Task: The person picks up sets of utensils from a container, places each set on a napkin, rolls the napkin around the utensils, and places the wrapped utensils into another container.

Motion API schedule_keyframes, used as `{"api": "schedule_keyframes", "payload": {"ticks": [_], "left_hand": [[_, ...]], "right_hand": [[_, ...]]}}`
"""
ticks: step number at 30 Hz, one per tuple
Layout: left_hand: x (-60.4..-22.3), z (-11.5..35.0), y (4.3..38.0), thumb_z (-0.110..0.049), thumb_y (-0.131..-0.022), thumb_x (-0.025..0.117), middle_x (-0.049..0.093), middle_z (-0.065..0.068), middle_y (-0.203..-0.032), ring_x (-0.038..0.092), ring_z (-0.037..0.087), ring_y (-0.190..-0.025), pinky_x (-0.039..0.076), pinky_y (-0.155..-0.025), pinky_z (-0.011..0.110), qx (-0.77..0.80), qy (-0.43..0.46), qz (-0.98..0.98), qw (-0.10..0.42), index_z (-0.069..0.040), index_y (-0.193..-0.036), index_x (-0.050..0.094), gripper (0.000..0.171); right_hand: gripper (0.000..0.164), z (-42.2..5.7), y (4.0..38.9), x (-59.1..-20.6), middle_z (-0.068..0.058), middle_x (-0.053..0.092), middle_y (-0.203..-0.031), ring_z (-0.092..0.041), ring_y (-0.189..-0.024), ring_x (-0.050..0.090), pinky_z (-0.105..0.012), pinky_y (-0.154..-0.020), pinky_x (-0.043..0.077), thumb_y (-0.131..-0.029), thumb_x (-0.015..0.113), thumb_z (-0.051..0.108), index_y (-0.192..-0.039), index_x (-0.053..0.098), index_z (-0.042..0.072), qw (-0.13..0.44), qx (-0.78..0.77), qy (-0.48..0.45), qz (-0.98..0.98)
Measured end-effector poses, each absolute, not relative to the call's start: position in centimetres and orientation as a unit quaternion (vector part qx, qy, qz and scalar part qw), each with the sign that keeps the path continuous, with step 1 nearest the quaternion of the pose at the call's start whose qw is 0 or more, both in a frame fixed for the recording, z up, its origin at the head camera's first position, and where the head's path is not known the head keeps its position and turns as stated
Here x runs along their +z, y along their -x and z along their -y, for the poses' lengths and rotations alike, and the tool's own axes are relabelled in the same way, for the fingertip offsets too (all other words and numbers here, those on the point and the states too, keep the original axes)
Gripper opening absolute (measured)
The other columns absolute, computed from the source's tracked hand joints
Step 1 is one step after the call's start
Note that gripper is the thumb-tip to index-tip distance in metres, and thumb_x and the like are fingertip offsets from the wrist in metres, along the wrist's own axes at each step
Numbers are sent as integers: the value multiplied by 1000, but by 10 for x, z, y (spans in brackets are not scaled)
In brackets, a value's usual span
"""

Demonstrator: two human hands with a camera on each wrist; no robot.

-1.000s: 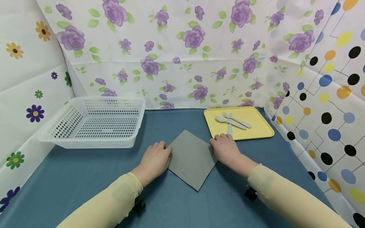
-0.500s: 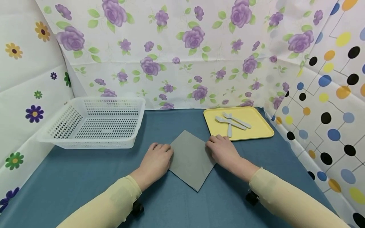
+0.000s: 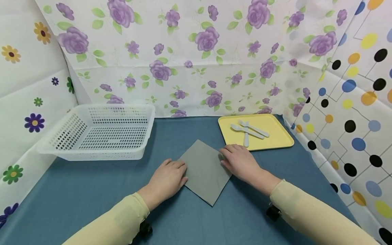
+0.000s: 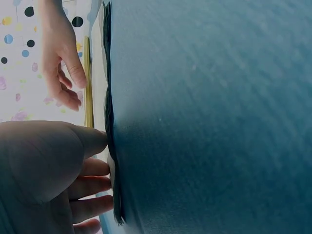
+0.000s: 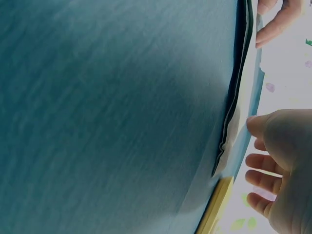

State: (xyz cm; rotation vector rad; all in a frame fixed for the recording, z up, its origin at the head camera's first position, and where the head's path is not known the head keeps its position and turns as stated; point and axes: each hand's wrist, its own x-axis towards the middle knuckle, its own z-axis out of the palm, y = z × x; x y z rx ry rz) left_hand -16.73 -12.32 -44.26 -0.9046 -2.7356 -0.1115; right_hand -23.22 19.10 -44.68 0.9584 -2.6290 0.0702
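A grey napkin (image 3: 203, 177), folded into a layered square, lies flat with one corner toward me. At its left corner, my left hand (image 3: 166, 178) rests with relaxed fingers; the left wrist view shows the thumb and fingertips (image 4: 100, 168) against its edge. My right hand (image 3: 240, 163) is over the right corner with its fingers loosely extended. In the right wrist view, the right hand (image 5: 287, 161) stands slightly apart from the napkin's layered edge (image 5: 241, 92), pinching nothing.
A white perforated basket (image 3: 137, 151) stands at the back left. At the back right, a yellow tray (image 3: 281, 139) carries pale grey cutlery (image 3: 251, 132), crossed over one another. Patterned cloth walls (image 3: 190, 88) border the blue table cloth (image 3: 101, 183).
The left hand's fingers have loosened and it has shifted slightly downward. The right hand has moved a little left, and its fingers have straightened. The napkin has stayed in place.
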Motion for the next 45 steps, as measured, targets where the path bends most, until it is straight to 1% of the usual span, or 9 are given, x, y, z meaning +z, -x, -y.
{"api": "schedule_keyframes", "payload": {"ticks": [5, 9, 16, 25, 30, 35, 43, 45], "left_hand": [[-444, 122, 167, -27, -104, 81, 72, 18, -136, 70, 34, -127, 55, -112, 54, -41, 309, 942, 120, 2, -135, 75, 42], [-446, 121, 166, -26, -106, 79, 70, 21, -138, 69, 37, -129, 59, -108, 51, -51, 303, 945, 111, 4, -137, 73, 44], [-448, 119, 165, -27, -106, 79, 70, 21, -140, 69, 37, -131, 60, -107, 50, -47, 295, 948, 110, 3, -136, 73, 43], [-445, 119, 164, -26, -107, 78, 69, 23, -142, 67, 39, -134, 58, -111, 51, -47, 293, 950, 94, 3, -137, 73, 42], [-444, 119, 164, -25, -107, 77, 67, 24, -146, 64, 39, -138, 56, -113, 52, -51, 292, 952, 81, 4, -139, 71, 44], [-443, 120, 163, -25, -108, 77, 67, 25, -146, 63, 40, -139, 55, -114, 52, -55, 292, 952, 77, 5, -140, 71, 44], [-442, 119, 164, -26, -108, 77, 67, 24, -147, 64, 39, -139, 56, -113, 51, -47, 291, 953, 72, 4, -141, 71, 45], [-441, 119, 164, -27, -108, 77, 68, 24, -146, 64, 39, -139, 56, -113, 51, -45, 292, 953, 72, 4, -140, 71, 45]], "right_hand": [[52, -196, 236, -446, -17, 69, -142, -37, -135, 64, -57, -117, 49, -106, 80, 31, -148, 67, 3, 163, 23, -337, 927], [57, -201, 240, -446, -19, 67, -146, -38, -135, 63, -58, -118, 48, -106, 79, 33, -152, 64, 3, 164, 25, -337, 927], [57, -210, 249, -445, -19, 67, -146, -40, -136, 63, -59, -118, 48, -106, 79, 34, -152, 64, 3, 160, 27, -316, 935], [56, -224, 256, -438, -21, 66, -147, -42, -136, 62, -61, -120, 46, -105, 80, 30, -151, 64, 1, 157, 32, -288, 944], [62, -230, 261, -437, -22, 61, -155, -42, -146, 55, -62, -125, 40, -108, 76, 34, -157, 59, 1, 143, 10, -281, 949], [72, -235, 265, -438, -23, 51, -166, -43, -155, 45, -63, -129, 33, -110, 71, 40, -165, 49, 1, 127, -12, -273, 953], [76, -244, 277, -438, -20, 40, -174, -42, -161, 36, -65, -132, 25, -111, 67, 43, -170, 40, 4, 117, -3, -254, 960], [76, -246, 280, -437, -20, 39, -174, -42, -161, 36, -65, -132, 25, -112, 66, 43, -171, 39, 4, 118, -5, -249, 961]]}}
